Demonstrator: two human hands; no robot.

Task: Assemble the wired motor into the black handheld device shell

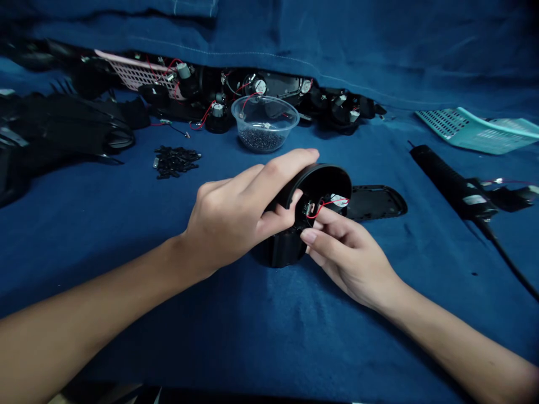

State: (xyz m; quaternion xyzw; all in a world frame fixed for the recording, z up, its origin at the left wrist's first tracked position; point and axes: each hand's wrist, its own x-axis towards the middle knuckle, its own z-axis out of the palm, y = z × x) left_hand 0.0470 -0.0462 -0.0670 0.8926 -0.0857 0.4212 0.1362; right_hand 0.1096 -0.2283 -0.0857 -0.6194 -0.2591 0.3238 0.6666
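Observation:
My left hand is closed around a black cylindrical plastic housing, its round mouth tilted toward me. The left thumb reaches inside the rim. Close to the mouth, the fingers of my right hand pinch at a small part with a red wire; the fingers hide most of it. A whitish round motor-like part shows behind that wire. Under the housing, a black ribbed piece touches the cloth. Just beyond my right hand lies a flat black cover.
A clear plastic bowl holds tiny dark screws. Left of it is a pile of small black parts. Wired black assemblies and a pink basket line the back. An electric screwdriver with a cord and a teal basket are at right.

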